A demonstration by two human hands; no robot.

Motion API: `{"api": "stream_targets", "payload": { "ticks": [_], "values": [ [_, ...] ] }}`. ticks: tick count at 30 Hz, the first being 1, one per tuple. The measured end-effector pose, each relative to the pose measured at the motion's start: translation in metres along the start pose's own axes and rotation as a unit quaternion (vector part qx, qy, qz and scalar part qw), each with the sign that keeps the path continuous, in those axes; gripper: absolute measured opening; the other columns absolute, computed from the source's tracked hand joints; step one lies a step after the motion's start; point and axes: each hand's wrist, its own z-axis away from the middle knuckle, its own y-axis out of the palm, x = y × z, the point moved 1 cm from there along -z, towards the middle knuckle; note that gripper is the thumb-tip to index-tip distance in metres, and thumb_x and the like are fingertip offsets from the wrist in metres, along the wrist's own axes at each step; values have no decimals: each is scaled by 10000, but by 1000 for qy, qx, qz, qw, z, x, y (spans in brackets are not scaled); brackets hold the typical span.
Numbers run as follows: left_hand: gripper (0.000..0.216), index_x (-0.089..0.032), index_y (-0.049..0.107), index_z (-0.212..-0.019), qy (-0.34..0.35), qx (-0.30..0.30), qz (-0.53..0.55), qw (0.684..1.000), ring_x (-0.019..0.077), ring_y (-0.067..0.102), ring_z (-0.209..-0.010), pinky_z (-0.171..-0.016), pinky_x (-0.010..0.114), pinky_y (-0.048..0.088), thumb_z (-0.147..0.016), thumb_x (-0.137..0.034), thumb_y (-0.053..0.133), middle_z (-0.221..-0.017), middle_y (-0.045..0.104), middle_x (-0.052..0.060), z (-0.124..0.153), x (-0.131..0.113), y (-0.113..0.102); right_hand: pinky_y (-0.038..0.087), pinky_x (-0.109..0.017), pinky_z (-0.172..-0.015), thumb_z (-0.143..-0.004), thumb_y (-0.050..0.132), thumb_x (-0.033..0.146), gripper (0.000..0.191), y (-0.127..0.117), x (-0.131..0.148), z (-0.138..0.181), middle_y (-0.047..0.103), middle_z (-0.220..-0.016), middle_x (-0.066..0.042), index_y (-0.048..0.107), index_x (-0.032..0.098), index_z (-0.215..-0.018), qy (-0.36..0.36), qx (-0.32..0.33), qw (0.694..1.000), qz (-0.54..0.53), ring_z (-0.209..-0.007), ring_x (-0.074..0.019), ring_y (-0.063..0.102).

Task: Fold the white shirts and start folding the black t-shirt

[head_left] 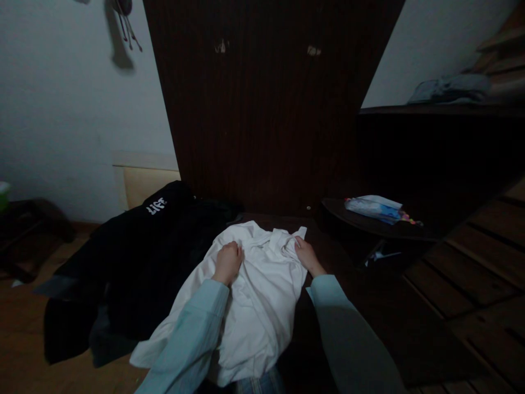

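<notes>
A white shirt (262,306) lies loosely bunched in front of me on a dark wooden surface, its lower end hanging toward my lap. My left hand (228,262) is closed on the cloth at the upper left, its fingertips curled into the fabric. On the upper right, my right hand (307,256) pinches a gathered fold near what looks like the neckline. To the left, black clothing (139,262) with white lettering lies partly under the edge of the shirt.
A tall dark wood panel (262,120) stands behind the shirt. At right, a low rounded shelf (340,210) carries a blue-and-white plastic packet (373,208). Folded clothes (451,87) rest on a higher ledge. Wooden slats (476,262) run along the far right.
</notes>
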Motion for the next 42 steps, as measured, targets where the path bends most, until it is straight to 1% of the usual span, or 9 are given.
{"api": "stream_targets", "payload": {
  "ticks": [6, 14, 21, 24, 26, 30, 33, 37, 42],
  "values": [
    [157, -222, 410, -642, 11, 67, 145, 987, 225, 561, -766, -787, 312, 370, -779, -227, 485, -617, 527, 28, 3, -4, 14, 421, -298, -676, -691, 419, 306, 194, -2, 7, 0, 638, -736, -45, 577, 195, -690, 23, -11, 1000, 11, -726, -192, 564],
    [177, -200, 590, -815, 157, 297, 293, 895, 192, 547, -824, -827, 286, 403, -773, -353, 511, -809, 624, 30, 52, -25, 19, 415, -262, -564, -615, 565, 465, 291, -49, 44, 29, 591, -628, -6, 554, 174, -621, 37, 173, 978, -110, -605, -151, 521],
    [216, -244, 624, -742, 172, 697, 296, 630, 190, 597, -755, -666, 264, 478, -629, -426, 644, -708, 585, -20, 133, -60, 40, 337, -226, -405, -473, 708, 509, 382, -159, 91, 54, 522, -531, 8, 569, 188, -624, 66, 178, 964, -185, -440, -111, 462],
    [320, -233, 628, -775, 98, 752, 344, 553, 184, 606, -711, -604, 272, 480, -591, -493, 656, -694, 571, -20, 137, -74, 14, 278, -234, -335, -455, 702, 540, 381, -195, 102, 65, 425, -421, 32, 505, 236, -572, 65, 96, 964, -238, -341, -112, 392],
    [373, -201, 620, -788, 75, 687, 393, 606, 165, 585, -665, -622, 278, 479, -590, -514, 658, -704, 572, -11, 117, -80, -22, 268, -247, -328, -507, 659, 563, 361, -213, 109, 67, 373, -396, 38, 467, 265, -575, 36, -12, 961, -274, -325, -123, 368],
    [306, -159, 581, -685, 144, 319, 354, 867, 104, 468, -639, -614, 200, 419, -706, -465, 585, -661, 519, -18, 49, -76, -98, 341, -277, -407, -605, 629, 446, 210, -229, 119, 52, 472, -531, 6, 517, 280, -667, -10, -165, 956, -244, -413, -132, 433],
    [319, -157, 547, -695, 133, 132, 327, 926, 86, 422, -589, -521, 168, 363, -725, -474, 544, -635, 480, -38, 6, -58, -125, 376, -295, -468, -597, 639, 433, 224, -214, 115, 27, 542, -598, -18, 573, 244, -698, -22, -115, 987, -113, -496, -156, 493],
    [283, -143, 565, -626, 68, 180, 255, 947, 72, 387, -494, -435, 161, 280, -616, -410, 656, -545, 472, -44, -22, -23, -129, 376, -291, -548, -654, 562, 503, 302, -182, 98, 1, 580, -597, -24, 600, 204, -633, -102, -32, 989, 100, -587, -179, 529],
    [202, -127, 619, -567, 23, 356, 175, 918, 95, 441, -491, -446, 175, 308, -517, -278, 743, -533, 534, -16, -21, 10, -139, 299, -267, -520, -744, 512, 425, 315, -177, 91, -11, 552, -529, -29, 591, 179, -564, -106, -121, 955, 249, -546, -160, 480]
  ]
}}
